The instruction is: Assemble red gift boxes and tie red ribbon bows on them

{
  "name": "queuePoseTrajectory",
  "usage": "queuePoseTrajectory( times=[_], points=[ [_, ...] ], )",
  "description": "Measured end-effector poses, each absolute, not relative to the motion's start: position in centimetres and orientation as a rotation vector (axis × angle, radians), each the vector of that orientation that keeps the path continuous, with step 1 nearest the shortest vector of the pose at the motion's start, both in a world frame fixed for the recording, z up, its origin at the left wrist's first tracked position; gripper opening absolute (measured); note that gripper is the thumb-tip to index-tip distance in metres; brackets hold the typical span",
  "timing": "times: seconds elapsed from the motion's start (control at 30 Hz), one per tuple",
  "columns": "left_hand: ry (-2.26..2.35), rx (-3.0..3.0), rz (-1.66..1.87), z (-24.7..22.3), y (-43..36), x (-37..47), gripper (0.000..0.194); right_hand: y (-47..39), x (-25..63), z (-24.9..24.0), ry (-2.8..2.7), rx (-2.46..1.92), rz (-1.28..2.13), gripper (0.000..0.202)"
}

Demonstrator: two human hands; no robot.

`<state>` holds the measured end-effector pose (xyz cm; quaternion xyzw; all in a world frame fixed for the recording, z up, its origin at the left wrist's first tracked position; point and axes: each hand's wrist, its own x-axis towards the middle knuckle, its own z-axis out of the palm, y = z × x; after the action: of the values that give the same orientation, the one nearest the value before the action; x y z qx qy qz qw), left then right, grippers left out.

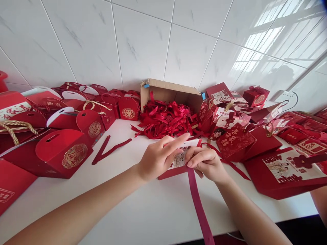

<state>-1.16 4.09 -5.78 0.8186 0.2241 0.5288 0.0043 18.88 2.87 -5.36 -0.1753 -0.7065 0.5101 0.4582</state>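
Left hand (157, 158) partly extends its fingers (178, 143); right hand (208, 163) pinches.

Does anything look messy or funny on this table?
Yes, the ribbons look spilled: they lie in a tangled heap at the open mouth of the cardboard box. A stray ribbon lies bent on the table, left of the heap. I see no damage.

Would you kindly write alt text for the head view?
A bare left hand and right hand are at a red paper gift box on a white table, the right pinching a flat magenta ribbon. Behind: heaped shiny red ribbons, an open brown cardboard box; red paper boxes flank them.
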Motion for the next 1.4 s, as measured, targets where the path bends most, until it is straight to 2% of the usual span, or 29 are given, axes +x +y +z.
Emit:
queuePoseTrajectory(
  times=[0.23, 0.4, 0.53, 0.9, 1.4],
  points=[
    [0.455, 2.635, 1.48, -5.1, 4.8, -2.2, 0.03, 2.8, 18.6, -4.8, -1.757, -0.535, 1.258, 0.009],
    [0.495, 2.605, 1.488, -5.1, 4.9, -2.0, 0.022, 2.8, 17.9, -4.8, -1.72, -0.523, 1.165, 0.01],
    [0.527, 2.609, 1.456, -5.0, 4.8, -2.0, 0.019, 2.8, 17.8, -5.0, -1.692, -0.519, 1.203, 0.014],
    [0.564, 2.597, 1.481, -4.8, 4.8, -2.1, 0.012, 3.0, 17.8, -5.4, -1.6, -0.492, 1.281, 0.012],
    [0.553, 2.582, 1.59, -5.2, 4.9, -1.9, 0.01, 2.9, 17.6, -5.7, -1.722, -0.542, 0.872, 0.022]
  ],
)
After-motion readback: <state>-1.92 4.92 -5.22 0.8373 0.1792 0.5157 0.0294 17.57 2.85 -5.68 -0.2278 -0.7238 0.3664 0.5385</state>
